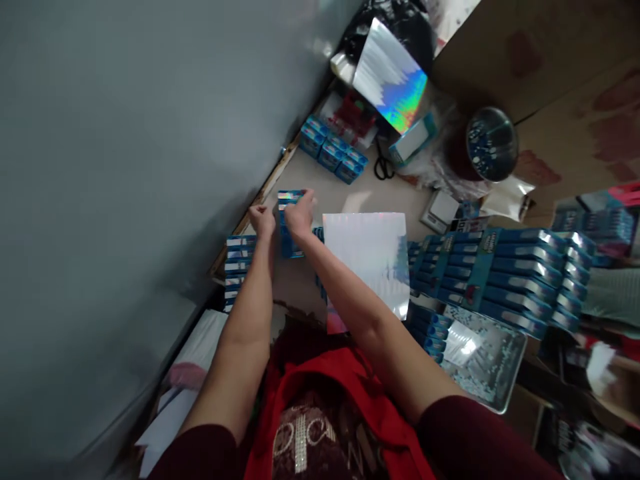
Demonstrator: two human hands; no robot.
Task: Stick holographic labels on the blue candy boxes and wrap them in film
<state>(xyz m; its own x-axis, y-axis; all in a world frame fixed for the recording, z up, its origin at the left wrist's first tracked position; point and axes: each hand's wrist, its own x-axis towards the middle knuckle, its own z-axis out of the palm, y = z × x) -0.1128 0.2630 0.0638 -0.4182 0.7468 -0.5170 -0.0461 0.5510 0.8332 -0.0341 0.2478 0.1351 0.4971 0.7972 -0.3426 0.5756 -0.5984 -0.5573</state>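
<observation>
A slim blue box (292, 245) with shiny silver strips lies on the worktop before me. My right hand (300, 215) is closed over its upper right part, thumb on the face and fingers curled at the far edge. Just left of that box, beside the wooden table edge, my left hand (263, 220) is closed in a pinch. Whatever its fingertips may hold is too small to make out. Under my right forearm a shiny silver sticker sheet (367, 257) lies partly covered. A stack of blue boxes with silver strips (240, 267) stands below my left hand.
Small blue boxes (333, 150) stand in rows at the back, near black-handled scissors (383, 167). Another holographic sheet (393, 77) leans there. Long rows of blue boxes (520, 273) and a metal tray (493, 367) occupy the right. A metal bowl (493, 143) holds small pieces. The grey wall (125, 167) bounds the left.
</observation>
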